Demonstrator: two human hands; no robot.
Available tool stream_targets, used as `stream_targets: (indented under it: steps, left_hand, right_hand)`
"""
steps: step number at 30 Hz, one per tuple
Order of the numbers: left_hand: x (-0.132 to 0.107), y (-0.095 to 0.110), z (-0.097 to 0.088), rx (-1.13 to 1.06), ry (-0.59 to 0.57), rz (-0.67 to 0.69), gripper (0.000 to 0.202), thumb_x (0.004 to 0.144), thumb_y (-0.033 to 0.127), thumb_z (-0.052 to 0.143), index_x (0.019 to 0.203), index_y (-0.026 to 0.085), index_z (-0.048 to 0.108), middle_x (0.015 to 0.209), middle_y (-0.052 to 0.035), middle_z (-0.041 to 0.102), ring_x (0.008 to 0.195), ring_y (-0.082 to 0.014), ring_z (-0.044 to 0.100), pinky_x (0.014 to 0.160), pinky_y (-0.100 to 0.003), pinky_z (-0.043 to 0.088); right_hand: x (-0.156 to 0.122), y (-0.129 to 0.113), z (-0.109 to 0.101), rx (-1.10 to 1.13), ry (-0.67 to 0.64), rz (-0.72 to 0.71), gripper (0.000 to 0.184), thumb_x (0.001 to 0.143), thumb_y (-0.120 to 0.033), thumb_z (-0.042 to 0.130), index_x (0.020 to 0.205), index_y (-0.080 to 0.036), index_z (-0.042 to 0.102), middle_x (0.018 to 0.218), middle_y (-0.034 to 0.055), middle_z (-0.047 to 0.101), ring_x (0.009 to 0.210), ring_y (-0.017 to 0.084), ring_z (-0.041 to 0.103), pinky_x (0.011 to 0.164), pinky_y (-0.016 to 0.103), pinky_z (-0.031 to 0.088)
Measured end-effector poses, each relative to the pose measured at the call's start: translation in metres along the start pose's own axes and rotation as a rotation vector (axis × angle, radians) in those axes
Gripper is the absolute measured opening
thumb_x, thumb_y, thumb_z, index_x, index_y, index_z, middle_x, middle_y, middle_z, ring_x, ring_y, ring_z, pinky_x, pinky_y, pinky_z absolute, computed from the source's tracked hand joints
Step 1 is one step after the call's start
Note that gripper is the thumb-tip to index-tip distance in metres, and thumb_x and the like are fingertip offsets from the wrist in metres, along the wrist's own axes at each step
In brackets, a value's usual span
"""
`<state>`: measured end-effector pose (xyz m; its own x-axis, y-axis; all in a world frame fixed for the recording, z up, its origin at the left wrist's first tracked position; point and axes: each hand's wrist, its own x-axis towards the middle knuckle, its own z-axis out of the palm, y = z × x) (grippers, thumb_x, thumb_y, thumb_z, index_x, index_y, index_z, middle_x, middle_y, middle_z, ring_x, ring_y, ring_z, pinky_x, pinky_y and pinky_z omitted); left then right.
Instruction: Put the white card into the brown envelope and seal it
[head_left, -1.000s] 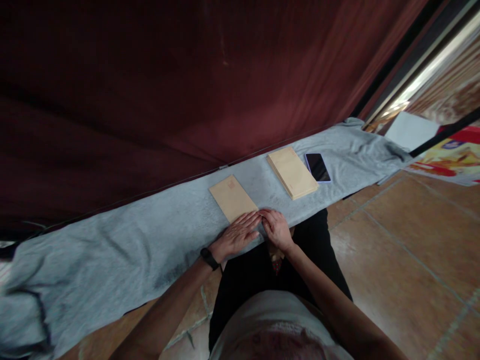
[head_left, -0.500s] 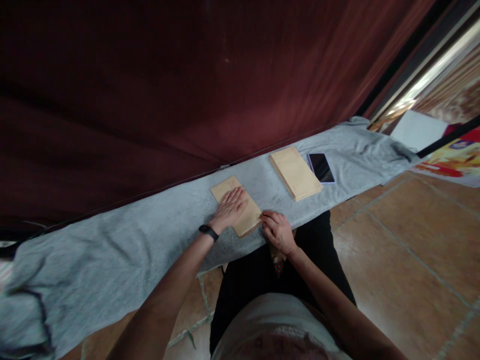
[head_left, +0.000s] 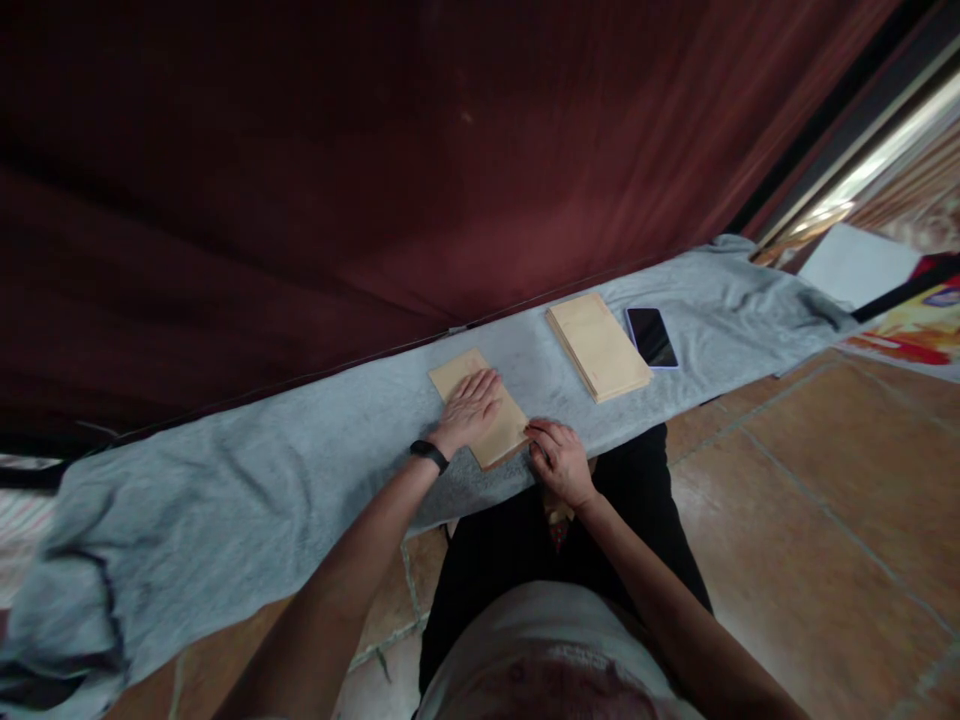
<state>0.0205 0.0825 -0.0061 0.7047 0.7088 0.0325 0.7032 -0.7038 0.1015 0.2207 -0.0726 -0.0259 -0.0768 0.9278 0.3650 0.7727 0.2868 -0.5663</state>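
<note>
A tan paper envelope lies slanted on the grey cloth in front of me. My left hand, with a black band on the wrist, rests flat across its middle, fingers stretched out. At the envelope's near right corner is my right hand, its thumb and fingers pinched together on the edge. Part of the envelope is hidden under my left hand. To the right, apart from both hands, sits a neat stack of similar tan envelopes.
A dark phone in a pale purple case lies just right of the stack. The long narrow surface is covered by a grey cloth. A dark red curtain hangs right behind it. Tiled floor shows at the right.
The whole view has shifted slightly, so things appear a little further right. Both hands keep nearly the same places on the envelope.
</note>
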Motion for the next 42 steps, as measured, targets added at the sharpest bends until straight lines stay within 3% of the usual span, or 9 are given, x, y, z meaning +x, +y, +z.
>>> stream_targets:
  steps: [10,17,26,38,42]
  left_hand:
    - [-0.037,0.035,-0.001,-0.047,-0.019,0.12,0.059,0.108,0.04,0.022,0.161,0.014,0.029,0.168,-0.0067,0.029,0.157,-0.0183,0.02,0.129,-0.04,0.013]
    - [-0.059,0.053,-0.002,-0.091,-0.02,0.161,0.057,0.109,0.04,0.023,0.162,0.021,0.027,0.168,-0.0034,0.029,0.157,-0.0152,0.022,0.129,-0.038,0.013]
    - [-0.075,0.07,-0.003,-0.095,-0.004,0.198,0.062,0.108,0.047,0.03,0.161,0.015,0.027,0.169,-0.0081,0.025,0.157,-0.0199,0.02,0.129,-0.04,0.011]
    - [-0.08,0.075,0.012,-0.15,0.084,0.135,0.054,0.105,0.035,0.041,0.155,0.013,0.04,0.161,-0.0117,0.042,0.152,-0.0197,0.035,0.126,-0.039,0.027]
    - [-0.086,0.073,0.013,-0.174,0.136,0.141,0.047,0.105,0.029,0.042,0.151,0.016,0.047,0.157,-0.0106,0.049,0.148,-0.0196,0.042,0.123,-0.041,0.036]
  right_hand:
    - [-0.002,0.003,0.002,-0.014,0.008,-0.018,0.031,0.099,-0.023,0.05,0.126,-0.023,0.065,0.131,0.0094,0.066,0.118,0.027,0.059,0.1,0.046,0.045]
    - [-0.003,0.002,0.002,-0.015,0.018,-0.032,0.031,0.099,-0.022,0.049,0.126,-0.022,0.064,0.131,0.0097,0.066,0.119,0.027,0.058,0.1,0.046,0.045]
    - [-0.005,0.003,0.002,-0.017,0.013,-0.049,0.031,0.101,-0.023,0.048,0.127,-0.022,0.064,0.133,0.0094,0.065,0.122,0.027,0.058,0.102,0.044,0.044]
    - [-0.008,0.003,0.001,-0.018,0.022,-0.055,0.031,0.101,-0.022,0.047,0.127,-0.022,0.064,0.132,0.0095,0.066,0.123,0.026,0.058,0.104,0.045,0.044]
    - [-0.008,0.002,0.001,-0.007,0.021,-0.044,0.032,0.101,-0.022,0.047,0.128,-0.022,0.064,0.133,0.0099,0.066,0.124,0.027,0.058,0.103,0.046,0.045]
